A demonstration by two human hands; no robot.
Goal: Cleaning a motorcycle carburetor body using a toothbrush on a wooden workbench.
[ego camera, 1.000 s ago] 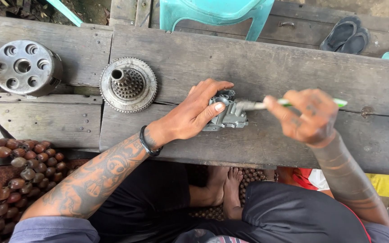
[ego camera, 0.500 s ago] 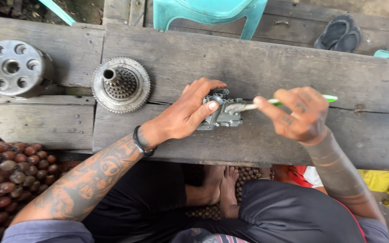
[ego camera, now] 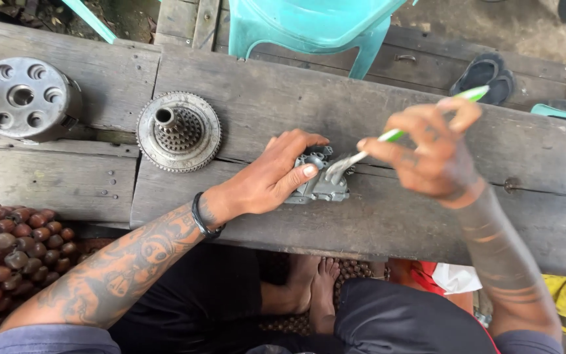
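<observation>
My left hand (ego camera: 276, 177) lies over the small grey metal part (ego camera: 322, 180) near the middle of the frame, fingers curled around its left side and thumb pressed on its front edge, pinning it to the wooden bench (ego camera: 361, 111). My right hand (ego camera: 430, 154), right of centre, pinches a toothbrush (ego camera: 394, 134) with a green and white handle between thumb and fingertips; the handle slants up toward the upper right, and the bristle end touches the top of the metal part. At left of centre a round toothed metal disc (ego camera: 178, 131) with a hollow hub sits on the bench, well apart from my hands. At the far upper left stands a round metal drum (ego camera: 24, 98) with holes in its top. A turquoise plastic chair (ego camera: 309, 26) stands beyond the bench at the top.
</observation>
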